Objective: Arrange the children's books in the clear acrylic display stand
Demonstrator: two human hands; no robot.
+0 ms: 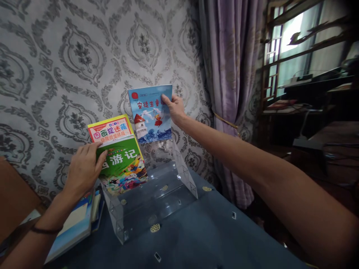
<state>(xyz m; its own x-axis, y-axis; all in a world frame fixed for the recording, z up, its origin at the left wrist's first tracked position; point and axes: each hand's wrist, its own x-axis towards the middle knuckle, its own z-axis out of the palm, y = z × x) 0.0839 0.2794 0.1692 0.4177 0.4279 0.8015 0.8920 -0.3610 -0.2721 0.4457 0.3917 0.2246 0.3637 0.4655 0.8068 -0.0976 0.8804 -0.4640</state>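
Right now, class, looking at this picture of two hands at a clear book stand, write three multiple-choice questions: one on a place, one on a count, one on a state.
1. Where is the blue book?
A. flat on the table
B. held up at the back of the clear stand
C. on the window shelf

2. How many books stand in the stand's left part?
A. two
B. five
C. none

3. What is the left hand doing?
A. hanging free
B. resting on the green book
C. holding the curtain

Answers: 1 B, the right hand grips its upper right corner above the stand. 2 A, the green book and the yellow book behind it. 3 B, its fingers lie on the cover's left edge.
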